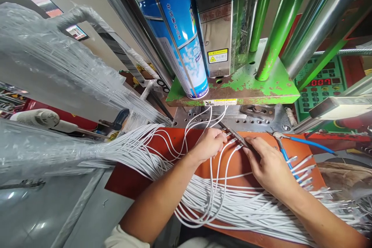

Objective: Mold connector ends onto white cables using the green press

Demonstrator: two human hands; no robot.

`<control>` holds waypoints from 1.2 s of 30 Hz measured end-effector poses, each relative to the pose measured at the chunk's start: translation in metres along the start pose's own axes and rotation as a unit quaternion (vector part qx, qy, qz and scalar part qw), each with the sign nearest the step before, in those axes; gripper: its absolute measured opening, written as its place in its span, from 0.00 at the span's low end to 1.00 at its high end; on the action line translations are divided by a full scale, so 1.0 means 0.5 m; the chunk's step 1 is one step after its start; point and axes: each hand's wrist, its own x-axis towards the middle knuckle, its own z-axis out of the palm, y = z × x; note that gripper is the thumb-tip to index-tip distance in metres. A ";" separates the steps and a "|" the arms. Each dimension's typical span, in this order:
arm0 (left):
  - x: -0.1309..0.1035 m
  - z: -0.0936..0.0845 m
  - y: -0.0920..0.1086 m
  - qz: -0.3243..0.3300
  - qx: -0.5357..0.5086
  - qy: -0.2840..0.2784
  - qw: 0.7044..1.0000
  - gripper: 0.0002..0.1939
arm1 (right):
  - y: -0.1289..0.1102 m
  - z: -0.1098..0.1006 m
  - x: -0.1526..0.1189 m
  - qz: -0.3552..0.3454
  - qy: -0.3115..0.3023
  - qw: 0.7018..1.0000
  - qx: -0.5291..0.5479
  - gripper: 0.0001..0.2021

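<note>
Bare forearms [168,190] cross white cables [232,207] on our worktop [240,162]. Near its far edge, our left hand [209,145] pinches a cable end [228,134] and our right hand [269,164] grips the metal bar [236,136]. Cables snagged by a forearm could drag plugs [238,147] free; pliers [279,135] at the far right corner and the green press [261,90] limit clearance.

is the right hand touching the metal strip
Touching: the head view shows the right hand gripping one end of the metal strip between thumb and fingers.
</note>
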 end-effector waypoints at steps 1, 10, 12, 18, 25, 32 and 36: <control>0.001 0.001 0.001 0.005 -0.004 -0.003 1.000 0.13 | -0.001 -0.001 0.000 -0.006 -0.005 1.000 -0.001 0.10; 0.005 0.008 -0.013 0.012 -0.039 -0.001 0.999 0.18 | 0.011 0.003 0.001 -0.003 -0.001 1.000 0.004 0.11; 0.007 -0.005 -0.019 0.014 -0.049 -0.008 0.999 0.18 | 0.013 0.005 -0.002 0.016 0.019 1.000 -0.003 0.11; 0.016 -0.036 -0.037 0.069 -0.072 0.055 0.993 0.17 | 0.012 0.005 -0.003 0.013 0.033 0.999 -0.019 0.11; 0.022 -0.037 -0.026 0.030 0.018 0.037 0.999 0.15 | 0.007 0.006 -0.001 0.015 0.011 1.000 -0.020 0.12; 0.018 -0.035 -0.019 0.020 0.028 0.058 0.998 0.15 | 0.011 0.020 -0.004 0.032 0.010 0.999 -0.017 0.13; 0.013 -0.030 -0.018 0.018 0.041 0.061 0.997 0.15 | 0.013 0.018 -0.003 0.039 0.011 0.999 -0.021 0.13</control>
